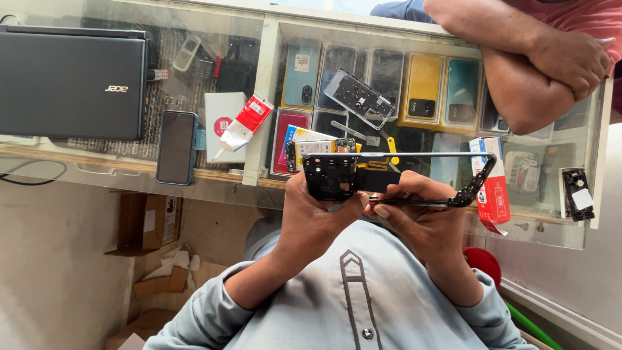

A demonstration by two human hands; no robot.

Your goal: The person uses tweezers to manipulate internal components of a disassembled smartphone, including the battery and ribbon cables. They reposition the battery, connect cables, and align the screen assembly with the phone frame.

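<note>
The opened phone frame (pixel 395 178) sat at the centre of the frame, held above the edge of the glass table (pixel 259 97). Its long axis ran left to right across the picture, with the board end toward the left and the bare rim toward the right. The left hand (pixel 317 217) pinched the board end between thumb and fingers. The right hand (pixel 418 217) cupped the lower rail, fingers curled under it. A slip seemed possible: the thin, empty rim could twist or bend if the grip tightened unevenly, and loose parts might drop to the floor below. On the table lay another stripped back plate (pixel 359 98), a red and white tube (pixel 243 123), a dark phone (pixel 176 146) and a closed laptop (pixel 71 81). Another person's folded arms (pixel 531 71) rested at upper right.
</note>
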